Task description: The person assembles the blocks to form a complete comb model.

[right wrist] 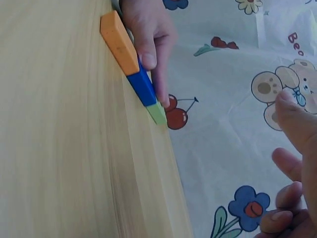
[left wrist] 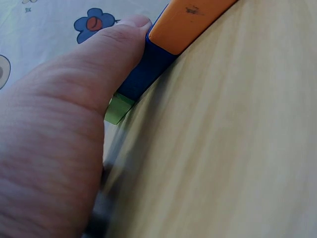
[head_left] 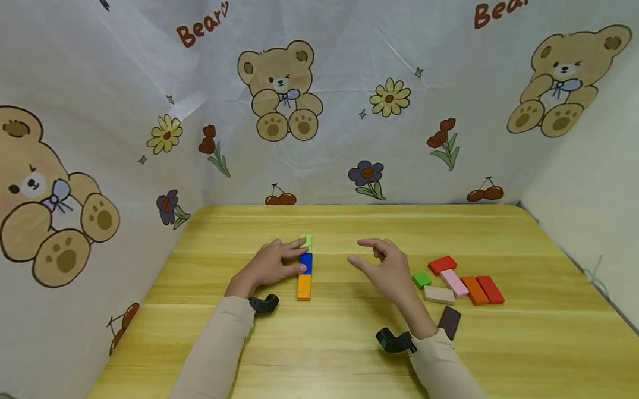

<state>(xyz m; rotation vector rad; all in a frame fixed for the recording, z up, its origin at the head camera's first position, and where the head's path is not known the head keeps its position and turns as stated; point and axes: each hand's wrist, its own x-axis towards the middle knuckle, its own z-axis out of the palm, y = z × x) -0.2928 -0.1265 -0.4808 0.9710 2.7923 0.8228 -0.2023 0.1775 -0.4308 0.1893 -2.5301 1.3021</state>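
Note:
An orange block [head_left: 304, 289], a blue block [head_left: 308, 260] and a light green block [head_left: 309, 242] lie end to end in a row on the wooden table. From the left side my left hand [head_left: 268, 264] touches the row, its thumb at the blue block and its extended fingers over the blue and light green ones. The left wrist view has that thumb [left wrist: 99, 64] against the blue block's side, near the orange one. To the right of the row, my right hand [head_left: 386, 268] hovers with thumb and index finger spread apart, holding nothing.
Loose blocks lie right of my right hand: a green one [head_left: 421, 279], a red one [head_left: 442, 265], a pink one [head_left: 454, 283], a cream one [head_left: 439, 294] and several others. A dark brown block [head_left: 450, 319] is beside my right wrist. A bear-printed sheet [head_left: 332, 164] hangs behind the table.

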